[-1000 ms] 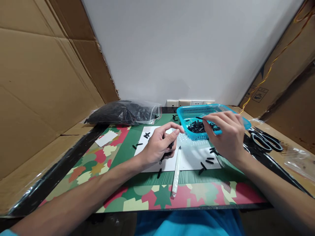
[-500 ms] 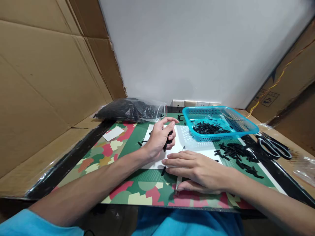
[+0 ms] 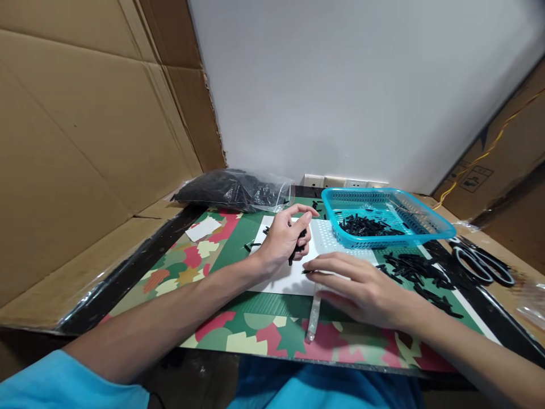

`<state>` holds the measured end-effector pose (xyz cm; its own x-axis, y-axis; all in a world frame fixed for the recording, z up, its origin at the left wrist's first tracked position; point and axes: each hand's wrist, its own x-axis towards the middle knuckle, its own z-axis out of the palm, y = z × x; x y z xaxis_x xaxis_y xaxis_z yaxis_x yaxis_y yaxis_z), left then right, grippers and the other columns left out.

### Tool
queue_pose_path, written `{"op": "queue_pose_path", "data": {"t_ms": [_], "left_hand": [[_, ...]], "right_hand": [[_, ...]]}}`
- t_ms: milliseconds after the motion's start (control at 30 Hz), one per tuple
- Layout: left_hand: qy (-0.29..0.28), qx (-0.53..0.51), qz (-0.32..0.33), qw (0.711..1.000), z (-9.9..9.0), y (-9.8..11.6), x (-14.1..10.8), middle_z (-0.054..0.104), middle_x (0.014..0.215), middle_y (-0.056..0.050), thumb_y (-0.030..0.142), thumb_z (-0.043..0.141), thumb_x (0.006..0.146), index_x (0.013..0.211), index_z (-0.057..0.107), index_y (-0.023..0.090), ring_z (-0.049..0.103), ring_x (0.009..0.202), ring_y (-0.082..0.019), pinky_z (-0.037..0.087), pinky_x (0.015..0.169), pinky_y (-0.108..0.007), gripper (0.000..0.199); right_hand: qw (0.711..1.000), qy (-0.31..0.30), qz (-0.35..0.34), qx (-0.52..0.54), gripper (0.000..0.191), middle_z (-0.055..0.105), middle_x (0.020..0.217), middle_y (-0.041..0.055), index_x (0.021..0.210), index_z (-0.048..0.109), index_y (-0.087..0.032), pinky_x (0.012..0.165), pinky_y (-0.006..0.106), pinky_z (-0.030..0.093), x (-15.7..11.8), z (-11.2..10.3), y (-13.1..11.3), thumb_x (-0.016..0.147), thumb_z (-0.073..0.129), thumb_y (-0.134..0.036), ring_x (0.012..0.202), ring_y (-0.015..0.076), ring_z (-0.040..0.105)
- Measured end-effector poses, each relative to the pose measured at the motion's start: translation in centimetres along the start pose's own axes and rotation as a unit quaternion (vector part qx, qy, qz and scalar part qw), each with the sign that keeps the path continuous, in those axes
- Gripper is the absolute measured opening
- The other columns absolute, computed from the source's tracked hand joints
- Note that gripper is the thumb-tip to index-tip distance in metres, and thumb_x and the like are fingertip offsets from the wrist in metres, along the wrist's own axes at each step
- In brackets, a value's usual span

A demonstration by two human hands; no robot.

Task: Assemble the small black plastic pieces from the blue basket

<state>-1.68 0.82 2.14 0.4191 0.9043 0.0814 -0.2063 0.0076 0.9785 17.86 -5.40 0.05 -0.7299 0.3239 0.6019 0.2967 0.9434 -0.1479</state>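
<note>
My left hand [image 3: 286, 236] is curled, palm turned inward, around several small black strips [image 3: 300, 245] at the white sheet [image 3: 272, 279]. One strip pokes out below its fingers. To the right, my right hand [image 3: 355, 284] is held low, its fingers long and slightly bent. A small black piece [image 3: 305, 271] shows at its index and middle fingertips; the thumb is partly hidden and blurred. Beneath this hand lies a slim, pale translucent stick-like tool [image 3: 312, 325], its upper part covered. More black strips [image 3: 254, 245] lie left of my left wrist.
A blue plastic basket [image 3: 445, 232] at the back right holds many black strips. Loose black strips [image 3: 419, 270] are heaped in front of it. Scissors [image 3: 481, 262] lie at the right edge. A clear bag of black material [image 3: 232, 190] rests at the back left, near a white paper scrap [image 3: 202, 229].
My right hand has lifted and drawn slightly right, uncovering more of the translucent tool. The black strip formerly beside its fingertips now shows at them. My left hand keeps its hold; the view shifted slightly.
</note>
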Motion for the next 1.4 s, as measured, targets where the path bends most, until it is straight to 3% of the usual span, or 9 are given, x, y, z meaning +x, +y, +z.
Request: {"op": "queue_pose_path", "data": {"t_ms": [167, 367, 467, 600, 900, 1133, 1400], "left_hand": [[-0.054, 0.030, -0.002, 0.998, 0.4, 0.1, -0.4, 0.040, 0.047, 0.011, 0.052, 0.064, 0.092, 0.104, 0.054, 0.023, 0.036, 0.036, -0.006, 0.029, 0.035, -0.015, 0.033], [-0.135, 0.053, -0.012, 0.989, 0.8, 0.1, -1.0, 0.041, 0.047, 0.011, 0.049, 0.065, 0.092, 0.096, 0.057, 0.021, 0.033, 0.040, -0.005, 0.037, 0.044, -0.017, 0.029], [-0.152, 0.068, -0.027, 0.986, 0.8, 0.2, -1.1, 0.043, 0.048, 0.011, 0.049, 0.064, 0.093, 0.094, 0.057, 0.020, 0.035, 0.041, -0.005, 0.034, 0.044, -0.016, 0.030], [-0.162, 0.107, -0.031, 0.980, 0.9, 0.3, -1.4, 0.049, 0.052, 0.008, 0.050, 0.064, 0.093, 0.097, 0.056, 0.020, 0.039, 0.043, -0.005, 0.027, 0.042, -0.016, 0.031], [-0.176, 0.112, -0.018, 0.978, 0.8, 0.7, -1.9, 0.046, 0.051, 0.010, 0.050, 0.058, 0.096, 0.101, 0.050, 0.023, 0.035, 0.042, -0.005, 0.028, 0.041, -0.015, 0.029], [-0.148, 0.086, 0.014, 0.985, 0.8, 0.8, -1.8, 0.042, 0.050, 0.012, 0.045, 0.062, 0.095, 0.102, 0.054, 0.022, 0.034, 0.040, -0.004, 0.036, 0.044, -0.016, 0.026], [-0.120, 0.054, -0.019, 0.991, 1.0, 1.2, -1.4, 0.039, 0.046, 0.013, 0.047, 0.068, 0.091, 0.095, 0.053, 0.022, 0.037, 0.037, -0.005, 0.035, 0.041, -0.015, 0.030]], "right_hand": [[0.983, 0.160, 0.048, -0.070, 0.027, 0.074, 0.107, 0.0107, 0.109, 0.068, -0.019, 0.078, 0.031, 0.060, -1.1, -1.3, 1.8, 0.094, 0.057, 0.000, 0.094, 0.0181, 0.072], [0.967, 0.225, 0.087, -0.077, 0.024, 0.078, 0.096, 0.0038, 0.107, 0.070, -0.020, 0.075, 0.025, 0.063, -1.1, -2.1, 2.1, 0.089, 0.070, -0.004, 0.083, 0.0156, 0.076], [0.958, 0.256, 0.099, -0.079, 0.032, 0.079, 0.097, 0.0017, 0.114, 0.067, -0.021, 0.077, 0.022, 0.064, -1.2, -1.8, 2.0, 0.087, 0.076, -0.009, 0.082, 0.0148, 0.078], [0.961, 0.252, 0.101, -0.059, 0.041, 0.080, 0.101, 0.0020, 0.124, 0.062, -0.022, 0.078, 0.022, 0.065, -1.2, -1.6, 2.0, 0.087, 0.076, -0.009, 0.085, 0.0160, 0.079], [0.970, 0.206, 0.127, 0.030, 0.040, 0.079, 0.098, 0.0011, 0.130, 0.057, -0.024, 0.075, 0.024, 0.065, -1.0, -1.0, 2.5, 0.094, 0.069, -0.015, 0.085, 0.0159, 0.079], [0.966, 0.223, 0.128, -0.010, 0.015, 0.078, 0.094, 0.0043, 0.108, 0.067, -0.019, 0.067, 0.026, 0.063, -0.8, -1.6, 2.4, 0.097, 0.060, -0.012, 0.080, 0.0158, 0.076], [0.964, 0.228, 0.133, -0.003, 0.020, 0.078, 0.096, 0.0057, 0.113, 0.065, -0.018, 0.070, 0.028, 0.064, -0.9, -1.6, 2.3, 0.095, 0.063, -0.011, 0.077, 0.0147, 0.075]]}}
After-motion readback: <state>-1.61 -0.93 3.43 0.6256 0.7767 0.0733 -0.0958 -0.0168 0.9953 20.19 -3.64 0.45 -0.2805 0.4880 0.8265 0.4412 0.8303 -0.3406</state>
